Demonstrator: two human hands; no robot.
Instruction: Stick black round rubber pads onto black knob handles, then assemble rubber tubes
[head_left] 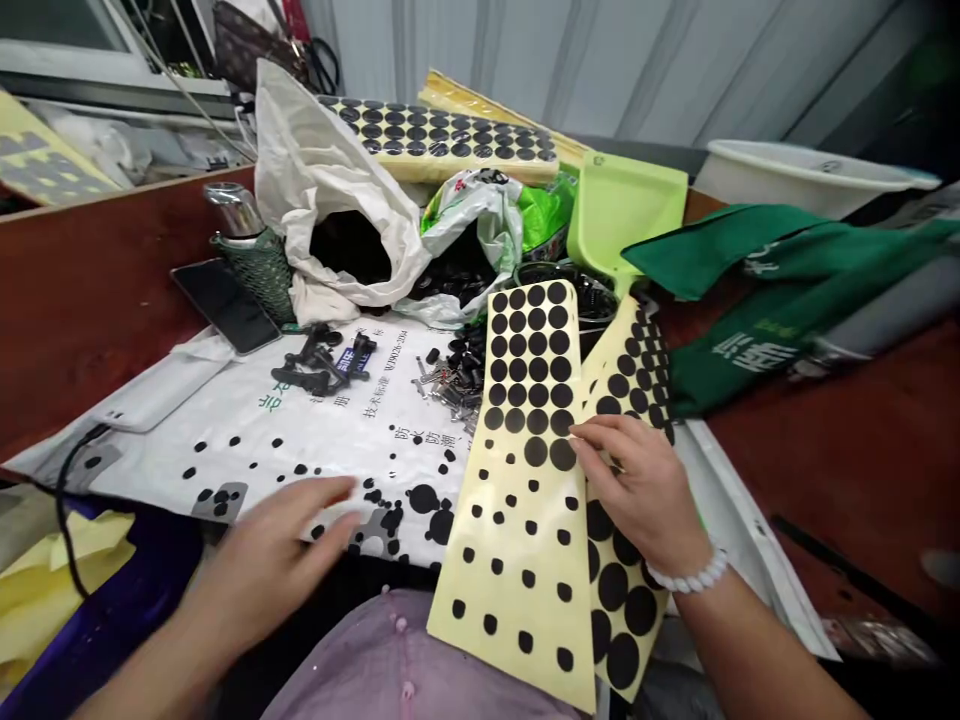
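A yellow backing sheet of round black stickers (pixel 517 560) slopes from the work surface down toward my lap. Its upper rows carry full round dots; lower down, only small black centre spots show. My right hand (pixel 637 480), with a white bead bracelet, pinches at a round black sticker (pixel 564 455) on the sheet's right edge. Under that hand lies a second sticker sheet (pixel 622 650) with bigger dots. My left hand (pixel 281 545), slightly blurred, hovers over the front edge of the white printed sack (pixel 300 440), thumb and forefinger apart and holding nothing. Loose black dots (pixel 424 498) lie near its fingertips.
Black plastic parts (pixel 326 360) and a pile of small metal pieces (pixel 454 385) lie on the sack. Behind stand an open white bag (pixel 330 190) and a plastic bag of black parts (pixel 480 230). A phone (pixel 225 305), green dustpan (pixel 630 205) and green bag (pixel 757 330) flank them.
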